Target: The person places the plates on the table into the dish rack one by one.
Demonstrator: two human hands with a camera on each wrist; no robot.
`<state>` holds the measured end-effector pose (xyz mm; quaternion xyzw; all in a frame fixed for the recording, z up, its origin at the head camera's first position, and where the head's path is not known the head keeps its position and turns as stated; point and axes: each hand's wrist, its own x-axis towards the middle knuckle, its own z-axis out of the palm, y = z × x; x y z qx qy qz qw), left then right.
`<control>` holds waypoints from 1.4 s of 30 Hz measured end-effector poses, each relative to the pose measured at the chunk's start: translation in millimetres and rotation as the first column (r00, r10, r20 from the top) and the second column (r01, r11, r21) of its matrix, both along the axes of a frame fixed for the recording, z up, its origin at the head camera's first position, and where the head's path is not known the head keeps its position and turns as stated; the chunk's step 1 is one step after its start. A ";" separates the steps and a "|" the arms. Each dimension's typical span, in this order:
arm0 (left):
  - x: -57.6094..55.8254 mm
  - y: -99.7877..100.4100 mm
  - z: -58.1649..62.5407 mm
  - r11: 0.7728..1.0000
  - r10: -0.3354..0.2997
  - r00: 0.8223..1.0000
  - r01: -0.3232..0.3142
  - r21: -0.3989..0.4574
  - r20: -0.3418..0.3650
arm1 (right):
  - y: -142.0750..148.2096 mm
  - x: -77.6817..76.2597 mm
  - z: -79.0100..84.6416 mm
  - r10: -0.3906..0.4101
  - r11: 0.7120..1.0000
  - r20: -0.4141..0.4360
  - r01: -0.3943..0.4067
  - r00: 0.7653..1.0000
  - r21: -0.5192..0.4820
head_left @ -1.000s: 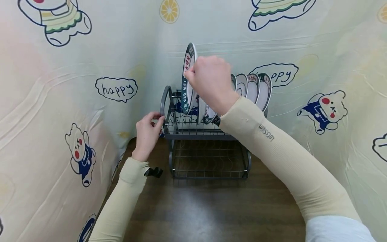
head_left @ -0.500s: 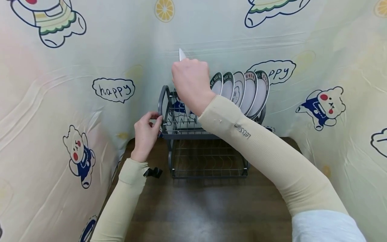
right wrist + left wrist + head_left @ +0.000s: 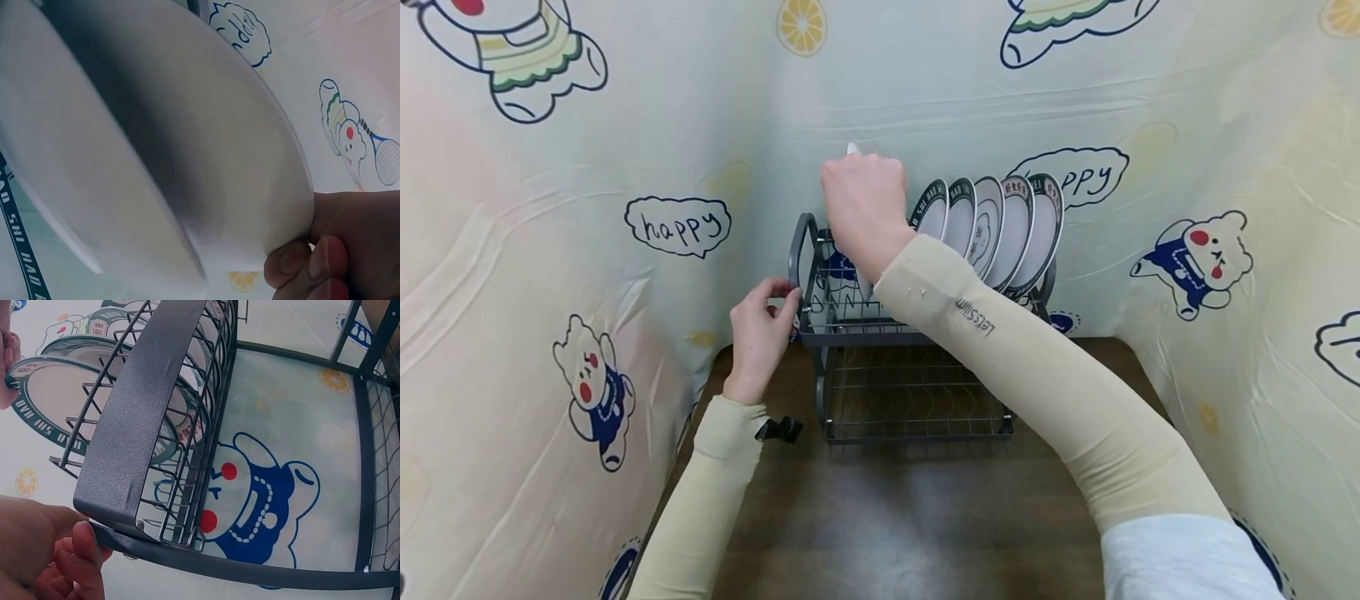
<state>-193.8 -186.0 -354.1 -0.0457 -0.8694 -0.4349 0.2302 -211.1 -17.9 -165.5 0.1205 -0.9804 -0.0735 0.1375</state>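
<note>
My right hand (image 3: 867, 204) pinches the rim of a white plate (image 3: 250, 144) with a dark green patterned border. In the head view the hand hides most of this plate, leaving a white tip above the knuckles. It stands on edge at the left end of the upper tier of a dark grey two-tier dish rack (image 3: 868, 340). In the left wrist view the plate's face (image 3: 62, 394) shows beside the rack's wires. My left hand (image 3: 762, 333) holds the rack's left side frame between thumb and fingers. Several similar plates (image 3: 1043, 225) lean in a row to the right.
The lower tier (image 3: 917, 400) of the rack has wire slots and a dark frame. Below it spreads a brown wooden tabletop (image 3: 917, 517). Cloth (image 3: 760, 100) printed with cartoon bears and oranges encloses the back and both sides.
My right hand has moved left and slightly down with the plate, which has come lower into the rack. More of the plates on the right show. The left hand stays on the frame.
</note>
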 end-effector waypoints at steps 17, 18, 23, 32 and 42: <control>-0.8 1.0 -0.1 1.000 0.003 1.000 -0.003 0.007 -0.013 | 0.3 -7.4 -6.6 -0.014 1.000 -0.002 0.014 1.000 0.004; -0.7 1.1 0.0 1.000 0.002 1.000 -0.002 0.008 -0.013 | 1.0 -8.0 -7.3 -0.015 1.000 -0.004 0.015 1.000 0.000; -0.6 0.7 -0.2 1.000 0.005 1.000 -0.005 0.014 -0.006 | 3.4 -10.9 -10.3 -0.019 1.000 0.020 0.019 1.000 -0.018; -0.4 0.9 -0.5 1.000 0.003 1.000 -0.003 0.015 -0.006 | 9.9 -14.9 -11.4 -0.031 0.999 0.043 0.033 0.999 -0.042; -0.4 1.4 -0.4 1.000 0.004 1.000 -0.004 0.018 -0.007 | 14.4 -16.1 -12.6 -0.033 0.999 -0.002 0.033 0.999 -0.017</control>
